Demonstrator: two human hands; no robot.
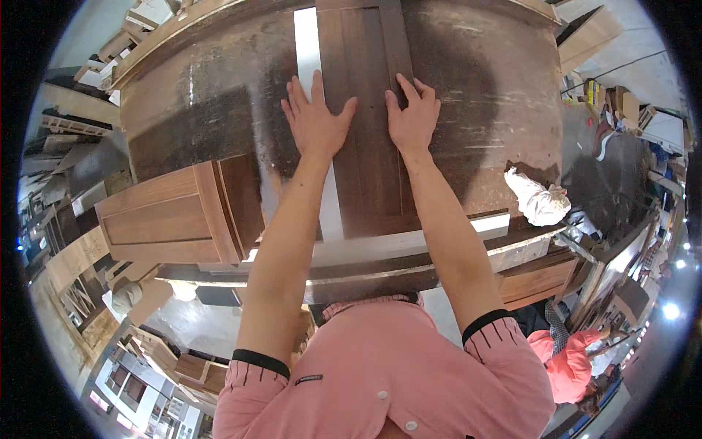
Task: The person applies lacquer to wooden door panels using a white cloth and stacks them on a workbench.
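A dark brown wooden panel door [362,168] lies flat on the workbench [468,139] in front of me, its long side running away from me. Along its left edge runs a straight white strip [308,36], and another white strip [387,247] lies across its near end. My left hand [318,123] rests palm down over the left edge and the white strip, fingers spread. At the opposite edge, my right hand [414,117] touches the door with thumb and fingers apart, the outer fingers slightly bent. Neither hand wraps around anything.
Stacked reddish-brown panel doors [172,212] sit at the bench's near left. A crumpled white cloth [537,197] lies by the right near corner. A wooden rail [175,36] borders the far left side. Another person in a pink top [563,362] is at lower right.
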